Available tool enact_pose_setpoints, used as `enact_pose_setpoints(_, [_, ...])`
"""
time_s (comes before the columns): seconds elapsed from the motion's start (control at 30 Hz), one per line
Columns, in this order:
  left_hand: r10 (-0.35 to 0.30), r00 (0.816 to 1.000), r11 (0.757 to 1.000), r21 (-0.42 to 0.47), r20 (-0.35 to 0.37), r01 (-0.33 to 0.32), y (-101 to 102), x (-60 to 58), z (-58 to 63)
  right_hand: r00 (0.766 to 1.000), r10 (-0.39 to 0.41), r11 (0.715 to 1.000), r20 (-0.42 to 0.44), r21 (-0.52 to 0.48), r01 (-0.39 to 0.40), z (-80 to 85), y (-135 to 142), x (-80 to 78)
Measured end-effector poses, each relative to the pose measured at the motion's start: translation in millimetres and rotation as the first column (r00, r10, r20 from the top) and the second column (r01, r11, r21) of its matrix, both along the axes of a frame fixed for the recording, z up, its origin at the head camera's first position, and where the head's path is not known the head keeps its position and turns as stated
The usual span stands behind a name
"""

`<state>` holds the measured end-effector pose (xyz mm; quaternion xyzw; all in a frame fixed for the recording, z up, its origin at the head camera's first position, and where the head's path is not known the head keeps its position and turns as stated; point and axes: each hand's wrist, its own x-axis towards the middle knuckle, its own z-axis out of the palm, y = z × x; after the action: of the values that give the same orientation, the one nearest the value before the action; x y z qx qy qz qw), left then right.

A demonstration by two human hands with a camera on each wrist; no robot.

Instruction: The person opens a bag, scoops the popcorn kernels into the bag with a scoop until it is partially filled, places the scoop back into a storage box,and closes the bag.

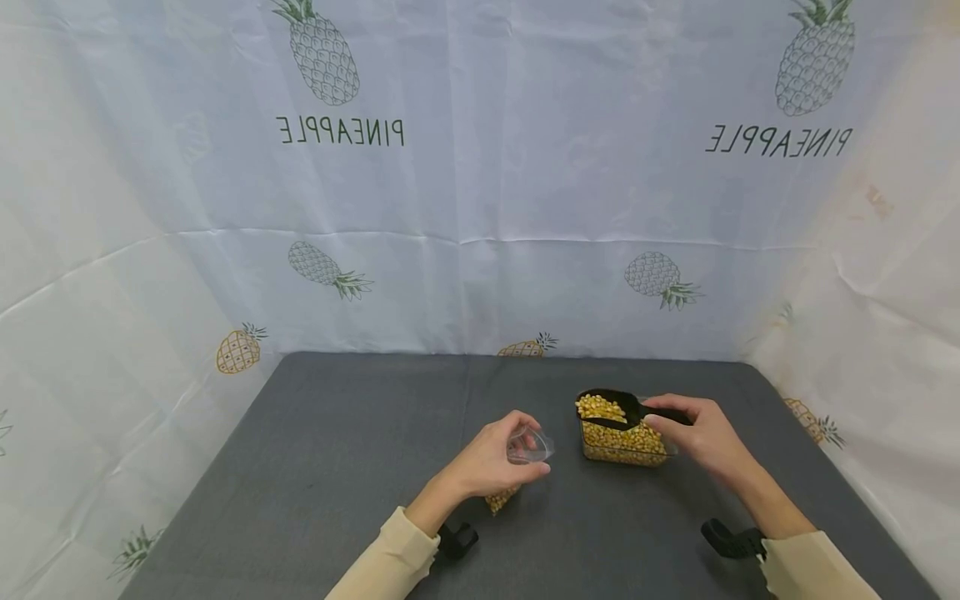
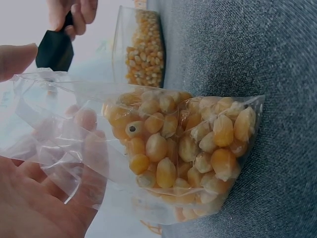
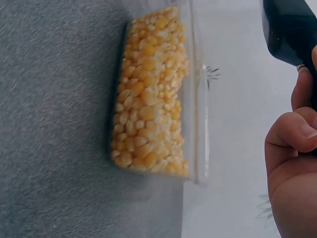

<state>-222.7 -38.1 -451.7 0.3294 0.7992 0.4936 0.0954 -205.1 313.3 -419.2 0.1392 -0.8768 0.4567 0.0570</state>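
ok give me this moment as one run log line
left hand: holds clear bag, kernels inside | right hand: grips black scoop, loaded | scoop: above clear container | container: kernels inside

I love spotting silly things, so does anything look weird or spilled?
The word PINEAPPLE on the cloth reads backwards, like a mirror. One kernel in the bag has a black spot. Nothing looks spilled.
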Motion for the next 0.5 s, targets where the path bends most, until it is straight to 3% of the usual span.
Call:
enact_pose_setpoints(0.23, [0.001, 1.0, 1.0, 0.002, -0.011, -0.001, 1, 0.3, 0.0, 1.0, 0.009, 0.999, -0.019, 0.036, -0.008, 8.2, -7, 0.6])
enact_pose_setpoints(0.5, [0.007, 1.0, 1.0, -0.002, -0.018, -0.007, 1, 0.7, -0.1, 0.997, 0.074, 0.997, -0.037, -0.001, -0.074, 12.5, -15, 3.9])
